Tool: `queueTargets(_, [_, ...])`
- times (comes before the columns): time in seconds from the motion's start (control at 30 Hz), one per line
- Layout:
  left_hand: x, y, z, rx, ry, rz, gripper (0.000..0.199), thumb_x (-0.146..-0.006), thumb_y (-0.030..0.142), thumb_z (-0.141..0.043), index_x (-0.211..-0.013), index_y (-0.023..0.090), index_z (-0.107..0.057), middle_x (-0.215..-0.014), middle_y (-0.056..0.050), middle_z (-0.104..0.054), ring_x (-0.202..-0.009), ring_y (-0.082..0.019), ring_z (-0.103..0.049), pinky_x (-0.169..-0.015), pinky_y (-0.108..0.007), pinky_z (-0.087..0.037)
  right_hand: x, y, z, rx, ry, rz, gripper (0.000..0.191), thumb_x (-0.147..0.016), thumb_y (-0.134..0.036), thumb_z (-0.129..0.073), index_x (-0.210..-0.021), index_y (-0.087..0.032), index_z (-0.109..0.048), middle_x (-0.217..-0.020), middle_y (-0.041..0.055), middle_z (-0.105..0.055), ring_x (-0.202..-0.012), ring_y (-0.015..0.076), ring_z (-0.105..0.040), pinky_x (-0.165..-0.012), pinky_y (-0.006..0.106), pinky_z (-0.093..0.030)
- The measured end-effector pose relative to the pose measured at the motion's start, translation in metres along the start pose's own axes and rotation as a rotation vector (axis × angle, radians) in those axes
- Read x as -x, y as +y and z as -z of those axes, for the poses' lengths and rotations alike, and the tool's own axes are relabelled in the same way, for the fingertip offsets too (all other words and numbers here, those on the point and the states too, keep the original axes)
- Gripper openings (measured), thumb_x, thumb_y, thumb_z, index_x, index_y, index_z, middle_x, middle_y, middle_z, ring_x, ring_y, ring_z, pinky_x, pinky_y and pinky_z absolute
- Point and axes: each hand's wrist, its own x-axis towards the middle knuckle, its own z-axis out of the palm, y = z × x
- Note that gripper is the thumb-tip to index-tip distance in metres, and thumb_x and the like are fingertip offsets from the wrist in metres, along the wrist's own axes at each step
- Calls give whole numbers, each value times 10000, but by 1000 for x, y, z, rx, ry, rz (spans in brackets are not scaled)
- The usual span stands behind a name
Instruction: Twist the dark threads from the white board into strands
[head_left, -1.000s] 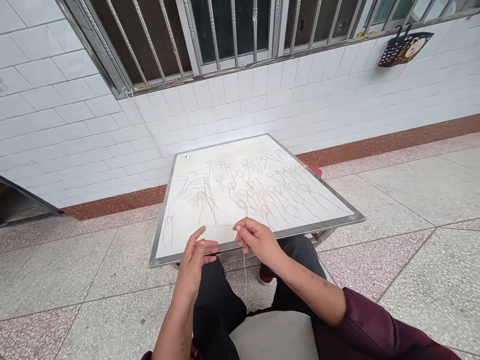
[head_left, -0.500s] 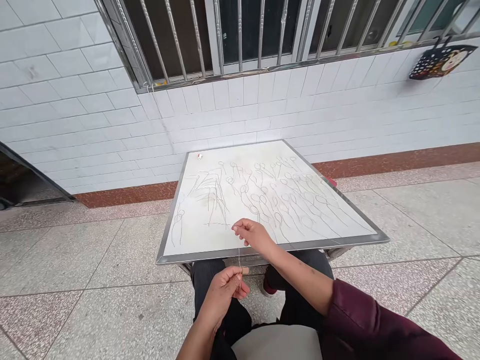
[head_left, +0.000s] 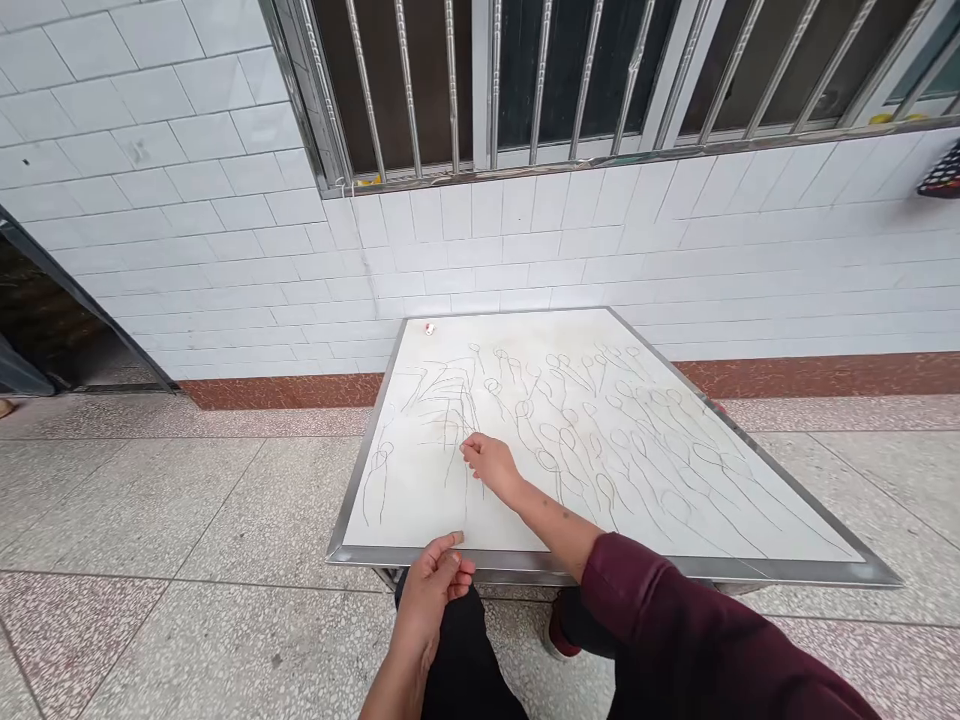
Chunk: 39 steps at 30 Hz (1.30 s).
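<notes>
My right hand [head_left: 491, 466] is over the white board [head_left: 435, 510], its fingertips pinched near the group of thin wire pieces [head_left: 450, 385] on the left half. A faint thin strand seems to hang below its fingers. My left hand [head_left: 435, 588] is just in front of the board's near edge, thumb and index finger pressed together and a tan wrap on one fingertip. Whatever it pinches is too small to make out. Many looped wire pieces [head_left: 604, 490] lie spread over the middle and right of the board. Two more looped pieces [head_left: 381, 460] lie at the left.
A small red and white object [head_left: 429, 329] sits at the board's far left corner. Behind stands a white tiled wall [head_left: 517, 245] with a barred window [head_left: 540, 80]. A dark opening [head_left: 60, 310] is at the left. My legs are under the board's near edge.
My right hand has moved farther over the board, away from my left hand. My left hand has come slightly nearer the board's edge. The view has shifted, and the board looks larger.
</notes>
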Motion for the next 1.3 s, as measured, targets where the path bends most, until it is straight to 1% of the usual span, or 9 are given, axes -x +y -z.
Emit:
queueTargets(0.17, [-5,-10,19,-14,70,12,522,-660,460,-796,-1073,154,-706,-753,-50,-720,-653,-131,-633,-666,-254,-495,-25,9,-14,61,-63,-76,194,-959,-313,-586,-1030,-141,-640,-965,41,-664,-801,148,-651,-691,299,-565])
queueTargets(0.27, [-8,-15,23,-26,81,27,528,-658,459,-799,-1075,150,-709,-755,-55,-722,-651,-135,-634,-662,-260,-499,-34,13,-17,83,-96,-116,291,-967,-332,-586,-1194,-150,-595,-1160,84,-631,-954,195,-651,-813,385,-568])
queueTargets(0.33, [-9,-17,24,-37,84,27,512,-672,457,-793,-1077,153,-713,-773,-60,-726,-677,-143,-643,-675,-267,-504,-37,13,-14,94,-100,-124,302,-965,-331,-589,-1209,-153,-589,-1177,86,-626,-976,201,-646,-826,393,-566])
queueTargets(0.53, [-3,-13,27,-60,99,-16,494,-723,471,-763,-1105,162,-709,-827,-63,-735,-753,-161,-648,-711,-274,-504,-23,13,12,156,-19,-45,252,-1013,-319,-428,-980,-170,-629,-898,39,-661,-614,104,-628,-554,234,-518])
queueTargets(0.63, [1,-10,30,-71,141,-69,501,-734,500,-749,-1111,172,-706,-839,-53,-736,-777,-161,-645,-729,-265,-499,0,16,12,180,-33,35,265,-1008,-292,-372,-975,-196,-617,-896,25,-660,-626,103,-646,-489,193,-479])
queueTargets(0.77, [6,-8,34,-82,227,-127,556,-707,557,-755,-1093,160,-713,-826,-64,-737,-774,-178,-651,-727,-281,-509,38,19,-20,257,-160,159,221,-962,-221,-437,-934,-198,-655,-839,9,-674,-610,112,-648,-504,202,-478])
queueTargets(0.9, [13,-9,41,-76,295,-166,572,-696,577,-757,-1080,155,-719,-815,-73,-736,-770,-195,-660,-725,-299,-519,59,15,-57,380,-244,316,176,-932,-180,-528,-971,-202,-698,-925,35,-693,-830,168,-662,-775,279,-506])
queueTargets(1.13, [21,-16,55,-84,359,-187,549,-718,569,-742,-1066,144,-723,-839,-87,-738,-775,-195,-656,-717,-298,-519,33,4,-100,548,-324,467,271,-982,-176,-476,-1175,-212,-662,-1158,76,-631,-1099,210,-592,-907,307,-477])
queueTargets(1.3, [22,-15,65,-88,375,-194,572,-712,587,-738,-1075,144,-722,-871,-90,-738,-819,-205,-661,-744,-305,-523,18,6,-124,667,-349,512,184,-968,-225,-544,-1095,-211,-676,-1135,75,-617,-1086,224,-577,-912,318,-481])
